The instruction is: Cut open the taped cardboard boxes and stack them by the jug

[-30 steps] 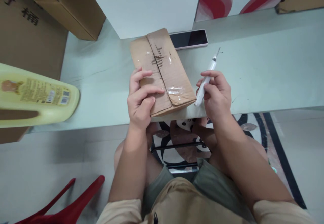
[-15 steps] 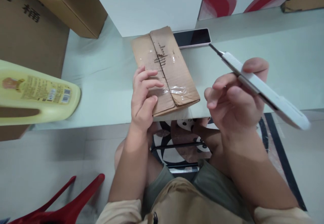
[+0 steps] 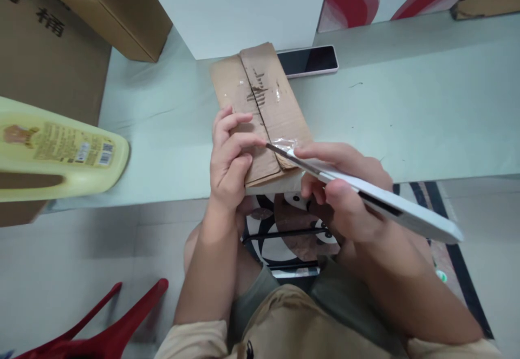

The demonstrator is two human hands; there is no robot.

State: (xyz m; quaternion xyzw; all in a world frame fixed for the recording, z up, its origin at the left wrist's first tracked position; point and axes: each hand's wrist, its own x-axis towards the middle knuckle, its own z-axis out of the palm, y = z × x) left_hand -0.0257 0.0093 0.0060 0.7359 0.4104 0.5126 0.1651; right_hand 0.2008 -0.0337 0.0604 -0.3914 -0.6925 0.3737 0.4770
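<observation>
A flat cardboard box (image 3: 260, 85), with clear tape and dark marks along its seam, lies at an angle near the table's front edge. My left hand (image 3: 231, 158) holds the box at its left edge, fingers spread over the top and thumb bent near the lower corner. In my right hand (image 3: 353, 191) is a white utility knife (image 3: 390, 202) with its blade extended. The blade tip is over the seam by the lower end of the box, close to my left index fingertip; whether it touches the cardboard I cannot tell.
A phone (image 3: 312, 60) lies partly behind the box, before a large white carton (image 3: 244, 12). At the left are a yellow bottle (image 3: 81, 148) and brown cartons (image 3: 117, 12). A red stool (image 3: 109, 321) stands on the floor. Small dark specks dot the table cover (image 3: 406, 99).
My right hand has moved left and down, bringing the knife's blade from the right of the box to its lower seam. My left hand and the box have barely moved.
</observation>
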